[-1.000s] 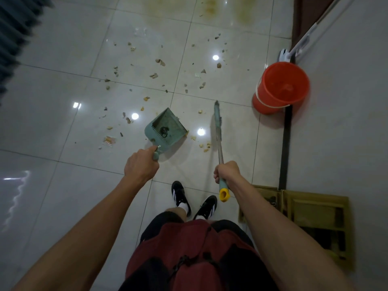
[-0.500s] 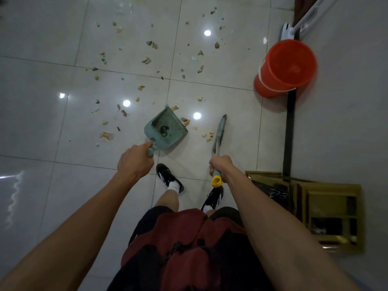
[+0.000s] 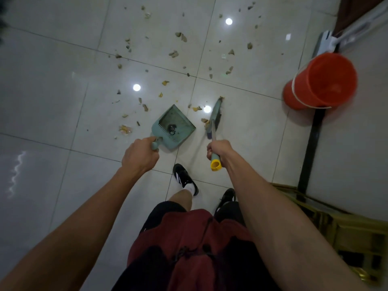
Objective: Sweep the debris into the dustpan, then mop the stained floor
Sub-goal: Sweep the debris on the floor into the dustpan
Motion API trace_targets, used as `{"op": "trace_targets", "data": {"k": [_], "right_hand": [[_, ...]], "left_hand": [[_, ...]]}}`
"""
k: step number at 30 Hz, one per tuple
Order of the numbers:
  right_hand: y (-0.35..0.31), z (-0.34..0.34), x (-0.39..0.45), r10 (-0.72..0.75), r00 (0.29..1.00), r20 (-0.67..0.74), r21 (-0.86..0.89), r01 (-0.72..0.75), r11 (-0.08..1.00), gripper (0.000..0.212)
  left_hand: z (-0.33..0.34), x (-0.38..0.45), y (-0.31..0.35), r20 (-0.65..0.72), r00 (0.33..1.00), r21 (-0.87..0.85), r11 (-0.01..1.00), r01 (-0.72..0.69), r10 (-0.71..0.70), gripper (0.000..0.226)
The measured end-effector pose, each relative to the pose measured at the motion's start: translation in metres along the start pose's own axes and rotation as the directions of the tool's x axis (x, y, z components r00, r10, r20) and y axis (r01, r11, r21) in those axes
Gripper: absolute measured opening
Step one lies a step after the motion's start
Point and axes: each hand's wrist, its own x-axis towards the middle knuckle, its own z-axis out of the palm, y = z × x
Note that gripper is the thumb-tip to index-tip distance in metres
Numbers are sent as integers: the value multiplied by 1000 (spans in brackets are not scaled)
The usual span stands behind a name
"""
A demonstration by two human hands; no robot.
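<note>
My left hand (image 3: 140, 156) grips the handle of a pale green dustpan (image 3: 173, 127), which hangs low over the white tiles with a dark clump inside it. My right hand (image 3: 218, 149) is closed on the thin handle of a broom (image 3: 214, 118), near its yellow end cap. The broom head points away from me, just right of the dustpan, with a few crumbs beside it. Several brown and tan bits of debris (image 3: 180, 36) lie scattered over the tiles ahead and to the left of the pan.
An orange bucket (image 3: 321, 80) stands at the right by the wall, with a white mop (image 3: 340, 36) leaning behind it. A gold-framed stand (image 3: 344, 229) sits at the lower right. My feet in black shoes (image 3: 184, 179) are just behind the dustpan.
I have stepped forward, so the debris and bucket lie nearer. The broom head has come in closer to the dustpan's right side. Both hands keep their grips.
</note>
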Motion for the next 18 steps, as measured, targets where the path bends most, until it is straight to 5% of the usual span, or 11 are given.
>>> {"op": "trace_targets", "data": {"k": [18], "right_hand": [[-67, 32, -23, -124, 968, 219, -314, 190, 930, 18]], "left_hand": [[-5, -33, 2, -131, 929, -177, 930, 322, -347, 26]]}}
